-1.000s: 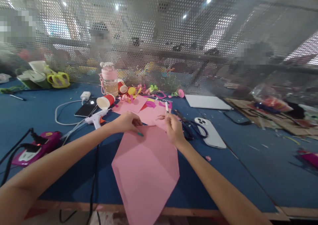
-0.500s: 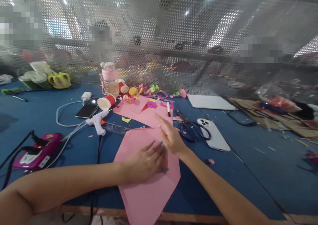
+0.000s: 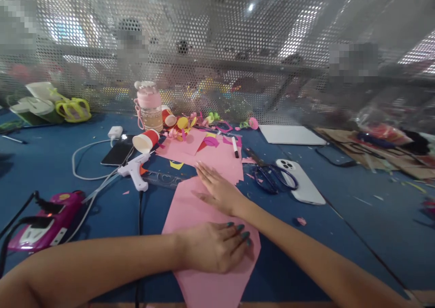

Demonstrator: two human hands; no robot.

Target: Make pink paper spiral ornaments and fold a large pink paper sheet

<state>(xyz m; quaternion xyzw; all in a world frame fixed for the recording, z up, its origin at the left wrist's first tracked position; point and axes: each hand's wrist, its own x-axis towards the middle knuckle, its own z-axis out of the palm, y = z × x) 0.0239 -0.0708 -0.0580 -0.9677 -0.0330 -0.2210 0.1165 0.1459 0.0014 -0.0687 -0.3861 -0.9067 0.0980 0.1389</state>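
Left hand [image 3: 217, 248] rests, loosely curled and empty, on pink paper [image 3: 212, 290] reaching the near edge of the tabletop [image 3: 360, 188]. Right hand [image 3: 219, 191] extends flat, empty.

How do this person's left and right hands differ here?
The left hand has loosely bent fingers; the right hand has straighter ones. The left points rightward, the right toward the table's far side. Teal nails show clearly on the left, while none show clearly on the right. Both are over the large pink sheet.
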